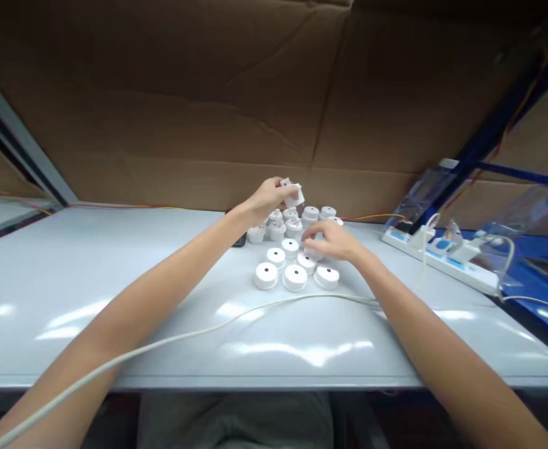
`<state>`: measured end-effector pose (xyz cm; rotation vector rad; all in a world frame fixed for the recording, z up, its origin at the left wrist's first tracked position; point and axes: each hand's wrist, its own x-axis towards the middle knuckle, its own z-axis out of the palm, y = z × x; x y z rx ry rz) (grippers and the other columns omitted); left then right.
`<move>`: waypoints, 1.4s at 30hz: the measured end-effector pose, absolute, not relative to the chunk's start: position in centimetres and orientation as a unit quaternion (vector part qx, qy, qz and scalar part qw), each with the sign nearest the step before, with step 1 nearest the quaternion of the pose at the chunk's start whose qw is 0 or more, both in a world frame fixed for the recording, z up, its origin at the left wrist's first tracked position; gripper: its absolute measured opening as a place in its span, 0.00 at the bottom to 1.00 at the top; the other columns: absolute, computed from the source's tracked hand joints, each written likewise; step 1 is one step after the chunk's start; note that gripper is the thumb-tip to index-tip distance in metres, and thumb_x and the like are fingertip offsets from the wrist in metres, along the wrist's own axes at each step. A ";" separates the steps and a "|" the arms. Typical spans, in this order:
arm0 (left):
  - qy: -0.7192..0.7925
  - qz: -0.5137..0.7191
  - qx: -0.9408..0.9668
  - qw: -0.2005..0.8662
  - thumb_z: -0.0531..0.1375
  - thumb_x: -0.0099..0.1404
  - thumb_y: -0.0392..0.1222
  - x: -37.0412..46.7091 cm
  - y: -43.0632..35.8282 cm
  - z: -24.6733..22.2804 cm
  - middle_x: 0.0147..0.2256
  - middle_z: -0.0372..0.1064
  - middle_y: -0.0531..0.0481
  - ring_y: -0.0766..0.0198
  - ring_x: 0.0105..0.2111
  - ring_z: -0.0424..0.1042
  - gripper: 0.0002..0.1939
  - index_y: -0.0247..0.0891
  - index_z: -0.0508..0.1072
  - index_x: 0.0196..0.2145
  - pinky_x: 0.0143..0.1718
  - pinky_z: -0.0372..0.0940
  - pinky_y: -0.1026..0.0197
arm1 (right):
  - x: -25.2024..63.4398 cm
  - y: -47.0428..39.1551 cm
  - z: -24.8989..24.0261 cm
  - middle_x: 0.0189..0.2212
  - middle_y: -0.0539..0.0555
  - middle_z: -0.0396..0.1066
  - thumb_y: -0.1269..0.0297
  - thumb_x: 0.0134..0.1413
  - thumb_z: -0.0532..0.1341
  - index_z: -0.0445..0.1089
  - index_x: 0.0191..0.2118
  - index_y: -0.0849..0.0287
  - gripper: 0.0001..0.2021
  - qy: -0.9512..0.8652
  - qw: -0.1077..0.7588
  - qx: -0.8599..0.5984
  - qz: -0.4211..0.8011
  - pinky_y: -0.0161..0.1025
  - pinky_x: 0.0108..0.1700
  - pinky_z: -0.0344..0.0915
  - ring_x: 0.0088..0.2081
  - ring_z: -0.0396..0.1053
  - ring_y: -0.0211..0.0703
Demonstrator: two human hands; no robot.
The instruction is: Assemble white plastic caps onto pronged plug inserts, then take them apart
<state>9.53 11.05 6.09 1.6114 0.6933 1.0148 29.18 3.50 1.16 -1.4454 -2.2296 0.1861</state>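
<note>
Several round white pieces (pixel 295 278) stand grouped on the grey-white table (pixel 161 349), the front ones showing a dark dot on top. Behind them on the left are white pieces with more uneven tops (pixel 276 230). Above these, my left hand (pixel 269 197) is closed on a white piece (pixel 294 194), raised off the table. My right hand (pixel 330 240) reaches in from the right, its fingers bent over a round white piece in the middle of the group; whether they grip it is unclear.
A white cable (pixel 236 321) crosses the table in front of the pieces. To the right lies a white power strip (pixel 442 259) with plugs, near clear plastic bottles. A dark object (pixel 239 241) sits left of the group. Cardboard (pixel 185 125) stands behind.
</note>
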 end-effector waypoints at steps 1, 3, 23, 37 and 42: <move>0.297 0.419 0.696 0.502 0.64 0.57 0.39 9.8 10.9 5.9 0.32 0.74 0.50 0.66 0.31 0.73 0.07 0.38 0.69 0.31 0.32 0.67 0.64 | 29.4 3.6 1.1 0.27 0.51 0.79 0.66 0.49 0.60 0.78 0.27 0.56 0.09 -0.794 0.276 -0.541 0.042 0.38 0.37 0.63 0.32 0.72 0.45; 0.322 0.408 0.738 0.430 0.66 0.54 0.39 10.4 10.4 5.7 0.34 0.74 0.50 0.64 0.32 0.72 0.10 0.37 0.71 0.34 0.31 0.65 0.63 | 29.9 4.0 1.2 0.24 0.52 0.76 0.65 0.49 0.59 0.75 0.23 0.57 0.10 -0.740 0.366 -0.563 -0.029 0.39 0.36 0.62 0.29 0.70 0.45; 0.426 0.174 0.888 0.009 0.67 0.56 0.61 17.5 10.3 3.5 0.41 0.79 0.38 0.40 0.50 0.75 0.24 0.37 0.79 0.38 0.60 0.58 0.41 | 34.2 6.5 -0.9 0.41 0.63 0.76 0.59 0.50 0.62 0.73 0.40 0.60 0.13 -0.573 0.453 -0.676 -0.104 0.52 0.52 0.67 0.45 0.72 0.59; 0.432 0.191 0.880 0.055 0.63 0.62 0.52 18.3 14.0 5.0 0.54 0.74 0.38 0.47 0.53 0.74 0.28 0.36 0.71 0.56 0.51 0.67 0.54 | 33.7 6.4 0.1 0.37 0.59 0.75 0.61 0.50 0.62 0.70 0.36 0.57 0.08 -0.579 0.525 -0.618 -0.076 0.50 0.49 0.68 0.41 0.72 0.54; 0.306 0.272 0.912 -0.034 0.65 0.60 0.47 17.7 11.7 7.0 0.49 0.76 0.38 0.44 0.51 0.73 0.30 0.34 0.67 0.57 0.54 0.63 0.48 | 32.8 6.1 0.9 0.37 0.51 0.74 0.50 0.46 0.70 0.69 0.41 0.55 0.19 -0.534 0.650 -0.501 0.205 0.43 0.42 0.70 0.38 0.72 0.45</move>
